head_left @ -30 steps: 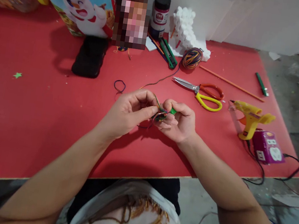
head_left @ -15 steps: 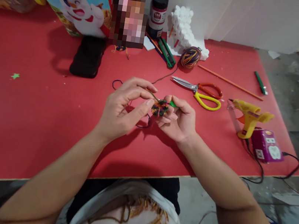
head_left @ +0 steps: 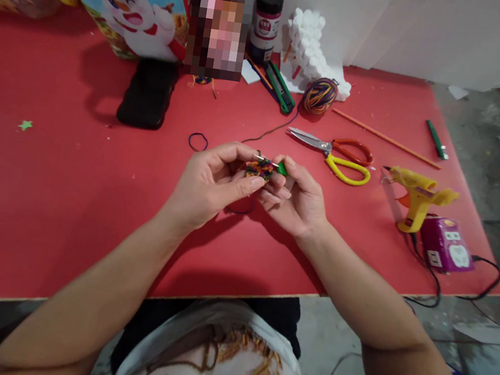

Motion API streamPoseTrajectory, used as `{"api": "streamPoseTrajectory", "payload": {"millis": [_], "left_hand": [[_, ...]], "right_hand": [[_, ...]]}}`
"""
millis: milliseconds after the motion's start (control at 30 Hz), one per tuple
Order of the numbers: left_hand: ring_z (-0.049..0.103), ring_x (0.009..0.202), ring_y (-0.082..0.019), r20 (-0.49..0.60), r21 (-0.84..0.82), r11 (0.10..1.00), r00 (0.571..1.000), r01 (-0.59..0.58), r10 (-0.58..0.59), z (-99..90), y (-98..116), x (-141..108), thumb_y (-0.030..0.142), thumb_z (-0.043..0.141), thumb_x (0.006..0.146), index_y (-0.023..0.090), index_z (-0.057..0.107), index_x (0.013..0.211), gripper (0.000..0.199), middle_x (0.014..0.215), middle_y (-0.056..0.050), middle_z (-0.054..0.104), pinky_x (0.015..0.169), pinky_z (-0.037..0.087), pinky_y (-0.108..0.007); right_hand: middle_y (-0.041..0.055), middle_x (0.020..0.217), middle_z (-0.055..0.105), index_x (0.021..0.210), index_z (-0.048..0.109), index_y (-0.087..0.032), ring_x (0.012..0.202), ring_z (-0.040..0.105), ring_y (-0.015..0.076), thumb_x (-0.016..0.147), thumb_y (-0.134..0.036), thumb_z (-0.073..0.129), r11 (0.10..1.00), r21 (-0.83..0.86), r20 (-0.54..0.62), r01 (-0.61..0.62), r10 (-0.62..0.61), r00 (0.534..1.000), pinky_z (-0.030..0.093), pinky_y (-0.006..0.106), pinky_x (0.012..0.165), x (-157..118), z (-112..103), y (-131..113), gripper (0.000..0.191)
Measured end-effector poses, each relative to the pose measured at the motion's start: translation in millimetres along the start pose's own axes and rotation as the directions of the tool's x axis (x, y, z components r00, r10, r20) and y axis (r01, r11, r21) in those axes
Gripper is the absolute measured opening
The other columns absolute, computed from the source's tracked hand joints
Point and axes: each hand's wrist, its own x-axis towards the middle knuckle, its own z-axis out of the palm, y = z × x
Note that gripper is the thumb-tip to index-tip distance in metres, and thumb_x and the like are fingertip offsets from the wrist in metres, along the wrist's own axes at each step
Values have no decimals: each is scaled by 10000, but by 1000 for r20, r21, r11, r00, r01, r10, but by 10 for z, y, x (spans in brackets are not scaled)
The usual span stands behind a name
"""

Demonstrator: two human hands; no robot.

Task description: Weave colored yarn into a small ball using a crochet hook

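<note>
Between my hands is a small multicoloured crochet piece (head_left: 258, 170), just above the red table. My left hand (head_left: 220, 180) pinches it from the left, thumb in front and fingers behind. In my right hand (head_left: 298, 195) is a crochet hook (head_left: 282, 168) with a green handle; its thin metal shaft lies across the top of the piece. Some fingertips of the right hand also touch the piece's right side. A dark yarn strand runs from the variegated yarn ball (head_left: 320, 96) at the back toward my left hand. A loose loop of yarn (head_left: 198, 141) lies to the left.
Scissors (head_left: 330, 152) with red and yellow handles lie behind my right hand. On the right are a yellow glue gun (head_left: 417, 197), a purple box (head_left: 448, 244) and an orange stick (head_left: 386, 138). A black phone-like object (head_left: 147, 94), a green cutter (head_left: 280, 88) and a dark-lidded jar (head_left: 265, 27) stand or lie farther back.
My left hand has closed onto the crochet piece, which has shifted slightly left. The hook has moved left too, and its metal shaft now shows across the top of the piece.
</note>
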Motion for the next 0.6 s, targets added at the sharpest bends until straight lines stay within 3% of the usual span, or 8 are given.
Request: {"api": "streamPoseTrajectory", "payload": {"millis": [300, 400, 600], "left_hand": [[767, 987, -191, -117, -26, 999, 993, -19, 16, 48, -5, 23, 191, 941, 772, 233, 853, 969, 220, 1057, -55, 827, 987, 624, -368], [764, 927, -169, -152, -39, 999, 988, -35, 28, 55, -35, 29, 145, 931, 765, 245, 855, 919, 199, 997, -34, 830, 929, 636, -343], [709, 837, -123, -187, -17, 999, 982, -27, 23, 62, -56, 27, 66, 916, 722, 268, 887, 943, 301, 927, -7, 817, 808, 632, -267]], "right_hand": [[-65, 600, 530, 887, 768, -183, 509, 412, 56, 1016, -249, 685, 999, -26, -10, 25, -26, 1000, 409, 131, 466, 2, 30, 19, 167], [-62, 615, 552, 901, 776, -180, 498, 397, 50, 1005, -247, 698, 997, -60, -7, 50, -51, 999, 410, 137, 468, 1, 27, 34, 146], [-46, 683, 633, 1031, 802, -227, 567, 481, 70, 991, -315, 742, 942, -232, 15, 242, -245, 969, 495, 177, 569, -60, 25, 79, 114]]}}
